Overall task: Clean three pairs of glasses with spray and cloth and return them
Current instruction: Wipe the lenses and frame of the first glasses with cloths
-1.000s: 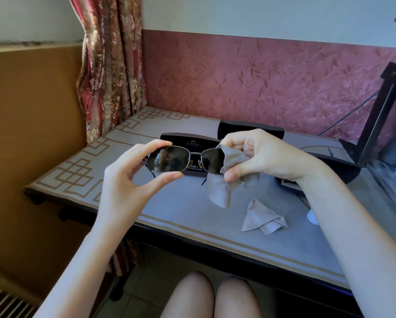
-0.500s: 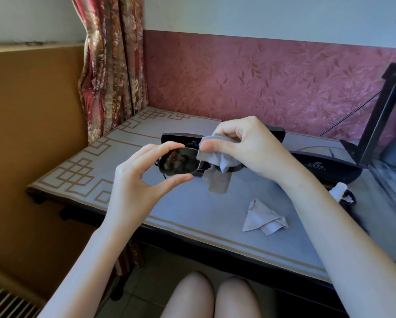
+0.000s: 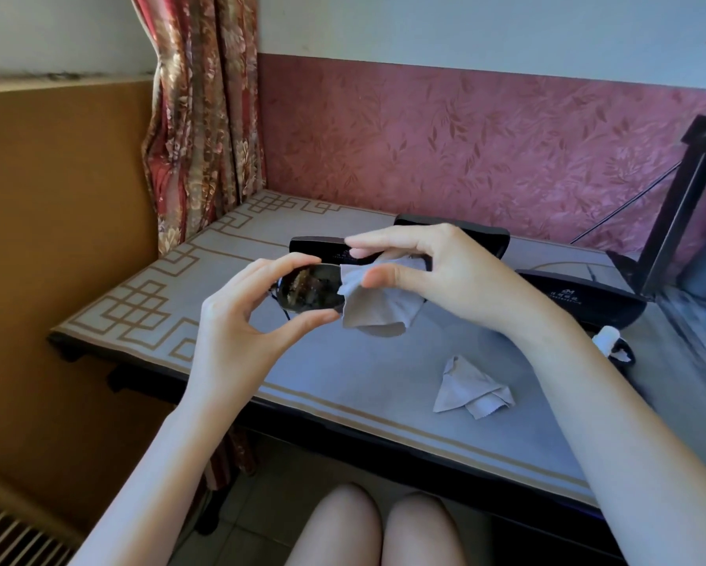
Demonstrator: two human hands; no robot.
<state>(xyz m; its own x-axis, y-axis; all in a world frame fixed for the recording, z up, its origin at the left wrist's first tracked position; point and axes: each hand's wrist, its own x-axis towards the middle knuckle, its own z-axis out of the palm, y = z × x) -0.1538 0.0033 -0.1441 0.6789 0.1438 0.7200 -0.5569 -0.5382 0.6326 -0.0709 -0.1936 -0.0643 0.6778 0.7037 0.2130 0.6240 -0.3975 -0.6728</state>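
Grey table (image 3: 343,373) with a gold fret border, set into a corner. There is a pink leaf-pattern wall (image 3: 465,136) behind it and a floral curtain (image 3: 204,116) at the back left.

The sunglasses (image 3: 308,290) are held up above the table, in front of the near case (image 3: 314,245). The left hand (image 3: 236,320) pinches the rim of one dark lens, forefinger on top and thumb below, with the other fingers curled loosely. The right hand (image 3: 445,275) pinches the cloth (image 3: 379,308) between thumb and forefinger at the other lens. The cloth covers that lens and its loose end hangs down.

A spare cloth (image 3: 471,392) lies crumpled on the table toward the front right, well apart from both hands. Two more black cases are in view: a back case (image 3: 486,236) partly hidden by the right hand, and a right case (image 3: 580,298) with pale lettering on its lid. Just in front of the right case is a small white object (image 3: 606,335) beside something dark — too small to tell what either is. A dark stand (image 3: 678,206) is at the far right edge. Bare knees (image 3: 343,524) show below the table's front edge.
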